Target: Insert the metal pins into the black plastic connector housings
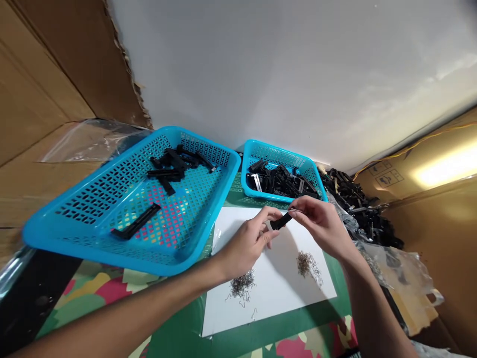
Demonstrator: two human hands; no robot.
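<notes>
Above a white sheet [276, 298], my left hand [246, 241] grips one end of a black plastic part [281, 221] between thumb and fingers. At the part's other end is my right hand [320, 221], its thumb and forefinger pinched together. A thin, light-coloured sliver shows at that pinch, too small to name. Below my left hand lies a pile of small bent metal wire pieces [242, 284], with a few strays near it. A second pile of small wire pieces [309, 264], more brownish, sits under my right hand.
A large blue basket [167, 266] at left holds several black parts [175, 164]. Behind my hands, a smaller blue basket [278, 151] is filled with black parts. More black parts [372, 223] are heaped at right beside plastic bags [402, 268]. Cardboard walls [439, 219] stand around.
</notes>
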